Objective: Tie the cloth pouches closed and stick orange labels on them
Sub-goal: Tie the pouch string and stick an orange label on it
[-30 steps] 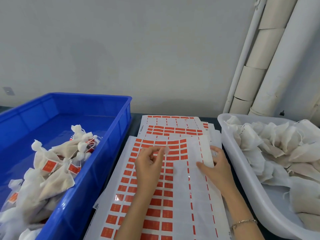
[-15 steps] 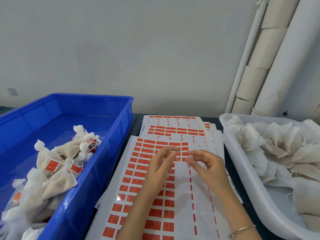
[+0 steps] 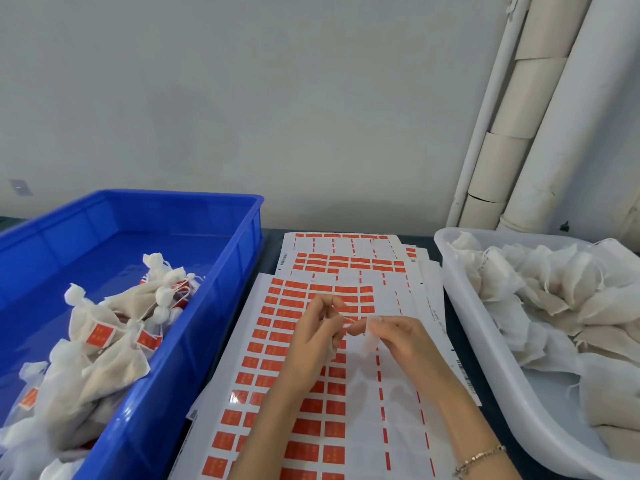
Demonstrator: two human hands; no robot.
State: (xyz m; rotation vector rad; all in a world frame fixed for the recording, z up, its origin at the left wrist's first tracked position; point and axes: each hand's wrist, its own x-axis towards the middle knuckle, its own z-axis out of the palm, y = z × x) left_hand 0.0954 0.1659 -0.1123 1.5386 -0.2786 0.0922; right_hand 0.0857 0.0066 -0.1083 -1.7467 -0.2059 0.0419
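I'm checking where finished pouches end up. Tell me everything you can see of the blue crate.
The blue crate is an open-topped rectangular bin of glossy hard plastic with a thick rim and ribbed walls. It sits level on the dark table at the left, its right wall close beside the label sheets. Tied white pouches, several bearing orange labels, are heaped in its near part; the far floor is bare.

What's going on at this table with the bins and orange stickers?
A person works over the label sheets. The left hand pinches a thin thread and the right hand pinches a small whitish scrap; what it is, I can't tell. Tied, labelled pouches lie in the blue bin; unlabelled pouches fill the white tub.
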